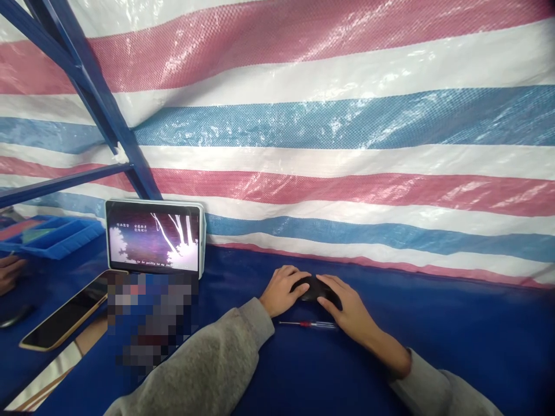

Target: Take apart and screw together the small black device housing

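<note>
A black computer mouse [310,290] rests on the blue tabletop between my two hands. My left hand [284,290] grips its left end, thumb over the top and fingers curled along the far side. On the opposite end, my right hand [346,305] closes round the mouse with thumb and fingers. Parts of the mouse are hidden under the fingers. Just in front of it lies a small screwdriver [316,325] with a clear and red handle, its thin shaft pointing left. The handle's right end comes close to my right hand; whether they touch, I cannot tell.
A tablet [154,237] in a pale case stands at the back left, playing a video. Left of it are a phone [69,309], a blue compartment tray [65,237], another person's hand [11,271] and a dark rounded object [15,316]. Blue metal bars and a striped sheet stand behind.
</note>
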Tool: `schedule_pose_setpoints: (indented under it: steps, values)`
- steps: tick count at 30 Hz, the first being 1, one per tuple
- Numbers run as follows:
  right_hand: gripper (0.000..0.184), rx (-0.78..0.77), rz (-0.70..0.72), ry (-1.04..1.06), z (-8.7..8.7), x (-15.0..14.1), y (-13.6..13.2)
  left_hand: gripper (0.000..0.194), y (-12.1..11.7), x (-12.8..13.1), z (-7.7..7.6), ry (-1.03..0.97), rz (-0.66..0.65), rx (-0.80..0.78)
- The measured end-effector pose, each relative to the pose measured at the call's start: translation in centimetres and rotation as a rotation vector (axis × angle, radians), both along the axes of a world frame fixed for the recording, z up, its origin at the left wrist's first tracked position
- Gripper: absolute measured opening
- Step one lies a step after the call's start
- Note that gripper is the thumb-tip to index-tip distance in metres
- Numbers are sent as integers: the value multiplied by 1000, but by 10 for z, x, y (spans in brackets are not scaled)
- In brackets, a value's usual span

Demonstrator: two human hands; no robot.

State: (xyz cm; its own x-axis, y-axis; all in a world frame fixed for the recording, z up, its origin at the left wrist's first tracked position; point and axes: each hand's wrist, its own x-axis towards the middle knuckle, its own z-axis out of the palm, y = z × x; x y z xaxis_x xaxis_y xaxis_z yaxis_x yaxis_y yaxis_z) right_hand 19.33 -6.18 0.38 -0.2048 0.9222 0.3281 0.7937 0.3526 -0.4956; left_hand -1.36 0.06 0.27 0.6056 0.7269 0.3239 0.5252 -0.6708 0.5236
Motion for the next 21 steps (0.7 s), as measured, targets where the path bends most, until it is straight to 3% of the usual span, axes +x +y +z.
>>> schedule_pose_setpoints:
  steps: [5,8,10,21]
  values:
    - [43,-3,7,7,-4,2,-1,38,3,-2,-3,-25,-48,-46]
    - [47,31,17,-17,-6,4,-1,68,2,-4,3,-26,-119,-90]
    - [46,51,5,-23,-6,5,-1,78,1,-5,6,-29,-130,-106]
    - [41,54,-13,89,3,6,-3,81,1,-3,-1,-86,-111,-122]
